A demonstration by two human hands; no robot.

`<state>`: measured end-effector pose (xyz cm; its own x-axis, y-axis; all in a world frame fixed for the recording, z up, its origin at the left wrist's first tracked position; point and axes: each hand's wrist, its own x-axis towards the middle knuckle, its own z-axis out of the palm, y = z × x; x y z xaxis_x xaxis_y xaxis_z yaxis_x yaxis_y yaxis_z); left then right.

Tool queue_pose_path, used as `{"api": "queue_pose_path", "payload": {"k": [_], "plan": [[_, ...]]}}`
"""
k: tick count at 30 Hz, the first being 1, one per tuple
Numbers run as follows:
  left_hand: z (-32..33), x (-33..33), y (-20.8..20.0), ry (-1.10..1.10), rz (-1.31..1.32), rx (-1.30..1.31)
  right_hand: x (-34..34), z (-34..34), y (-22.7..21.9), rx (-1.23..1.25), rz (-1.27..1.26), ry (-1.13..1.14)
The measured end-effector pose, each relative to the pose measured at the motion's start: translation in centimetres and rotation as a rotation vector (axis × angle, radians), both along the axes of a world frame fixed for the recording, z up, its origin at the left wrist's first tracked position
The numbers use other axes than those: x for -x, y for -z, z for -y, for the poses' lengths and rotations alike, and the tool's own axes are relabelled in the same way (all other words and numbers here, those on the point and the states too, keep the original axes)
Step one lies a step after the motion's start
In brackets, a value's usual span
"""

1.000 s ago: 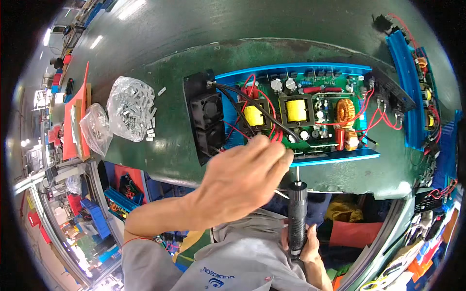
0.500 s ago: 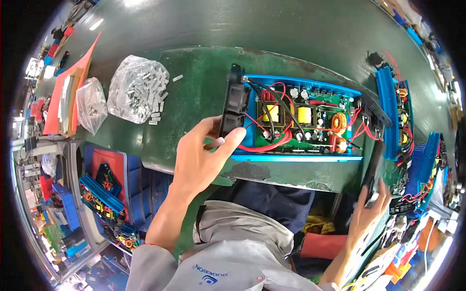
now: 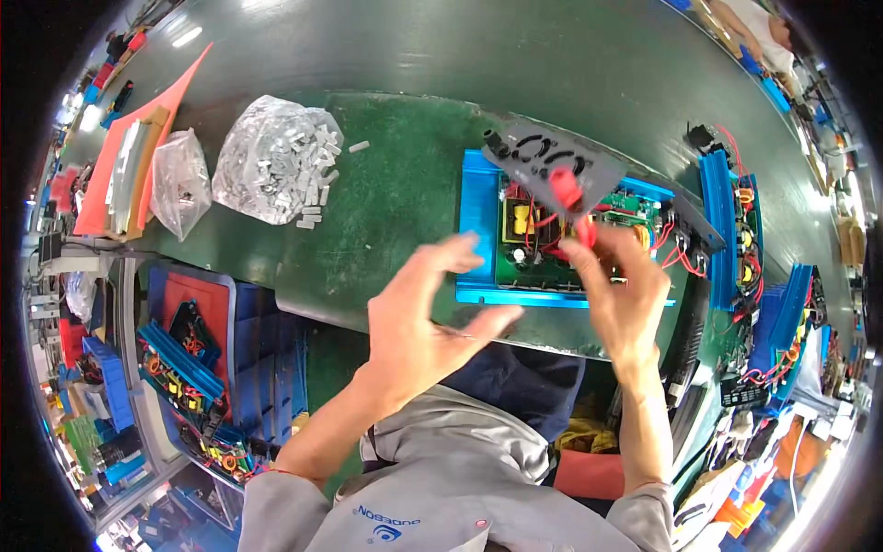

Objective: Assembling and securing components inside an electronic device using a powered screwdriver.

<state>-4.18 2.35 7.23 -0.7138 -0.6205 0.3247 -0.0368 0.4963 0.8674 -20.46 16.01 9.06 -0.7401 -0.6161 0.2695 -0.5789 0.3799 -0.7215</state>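
Note:
An open blue metal housing [image 3: 474,235] lies on the bench and holds a green circuit board [image 3: 543,270] with coils, yellow-wrapped transformers and red wires. Over the board tilts a dark end panel [image 3: 593,173] with curved slots, a black knob-like part [image 3: 495,143] and a red terminal-like part [image 3: 564,184]. My right hand [image 3: 628,285] pinches a red part near the panel's lower edge; blur hides whether it is a wire or a terminal. My left hand [image 3: 418,322] is open beside the housing's left end, fingers and thumb apart, holding nothing.
Left on the bench are a clear bag [image 3: 273,166] of small metal pieces, some spilled, a smaller bag [image 3: 179,184] and an orange-red folder [image 3: 103,189]. More blue housings [image 3: 722,221] stand at right. Below left, a blue bin [image 3: 262,340] stands beside further units.
The end panel has gone from upright at the housing's left end to tilted over the board. My left hand has released it; my right hand has come up from the bench's right edge.

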Motion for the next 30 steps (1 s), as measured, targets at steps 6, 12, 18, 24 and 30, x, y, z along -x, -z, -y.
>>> {"api": "queue_pose_path", "payload": {"k": [6,12,18,24,30], "plan": [[1.5,1.6,3.0,0.225,0.085,0.284,4.3,0.3,0.3,-0.058,0.103,0.194],[0.2,3.7,3.7,0.197,-0.067,0.288,6.1,0.9,0.5,-0.03,-0.121,0.234],[-0.3,2.3,3.3,0.111,0.005,0.3,3.7,-0.1,-0.4,-0.069,-0.085,0.162],[3.6,-1.4,2.0,0.236,0.221,0.302,1.3,-1.8,-0.2,0.039,-0.125,0.122],[13.8,0.1,2.8,-0.181,0.187,0.51,-0.8,-11.8,1.5,0.005,-0.266,0.554]]}}
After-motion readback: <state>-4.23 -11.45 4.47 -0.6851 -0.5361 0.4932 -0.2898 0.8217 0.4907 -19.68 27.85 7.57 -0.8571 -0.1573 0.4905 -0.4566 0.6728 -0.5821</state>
